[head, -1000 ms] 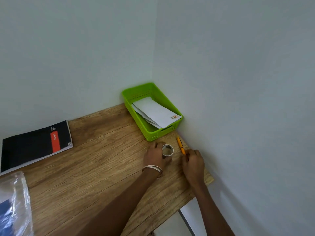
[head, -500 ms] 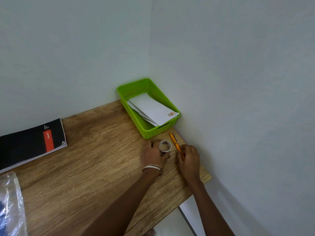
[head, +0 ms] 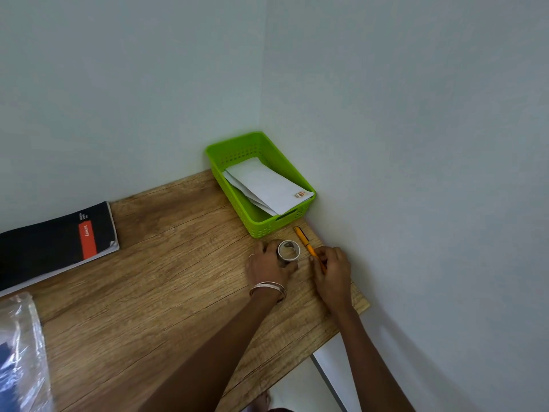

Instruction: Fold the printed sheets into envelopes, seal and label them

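Note:
A green plastic basket (head: 225, 169) stands in the desk's far right corner against the walls. White folded envelopes (head: 264, 182) lie in it, the top one with a small orange label at its near end. Just in front of the basket, my left hand (head: 269, 267) grips a small roll of clear tape (head: 288, 250) resting on the wood. To its right an orange pen (head: 306, 243) lies along the wall, and my right hand (head: 331, 270) has its fingers closed on the pen's near end.
A black notebook (head: 50, 242) with a red label lies at the left on the wooden desk (head: 163, 278). A clear plastic bag (head: 20, 352) sits at the lower left. The desk's right edge ends near my right wrist, with white floor below.
Both hands stay on the tape roll and the pen. The pen has slid a little towards me, and the view has shifted slightly to the right.

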The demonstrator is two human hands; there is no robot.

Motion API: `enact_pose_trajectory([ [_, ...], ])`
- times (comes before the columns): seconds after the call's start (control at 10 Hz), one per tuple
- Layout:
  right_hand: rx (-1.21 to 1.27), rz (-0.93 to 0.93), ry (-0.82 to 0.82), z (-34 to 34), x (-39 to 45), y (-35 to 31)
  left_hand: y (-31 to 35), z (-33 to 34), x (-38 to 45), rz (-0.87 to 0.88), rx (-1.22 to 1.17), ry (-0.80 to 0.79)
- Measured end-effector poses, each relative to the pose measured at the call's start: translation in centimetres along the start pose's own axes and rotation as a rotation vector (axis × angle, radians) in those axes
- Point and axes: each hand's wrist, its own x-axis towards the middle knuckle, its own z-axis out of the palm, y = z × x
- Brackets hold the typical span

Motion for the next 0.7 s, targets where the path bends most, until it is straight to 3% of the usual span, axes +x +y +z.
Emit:
enact_pose_trajectory([
  [0.5, 0.058, 0.025, -0.022, -0.7, 0.0, -0.3, 0.1, -1.2, -0.7, 0.073, 0.006, -0.039],
  [0.7, 0.183, -0.076, 0.211, -2.6, 0.9, -4.6, -1.0, -5.5, -1.0, 0.281, -0.145, 0.003],
])
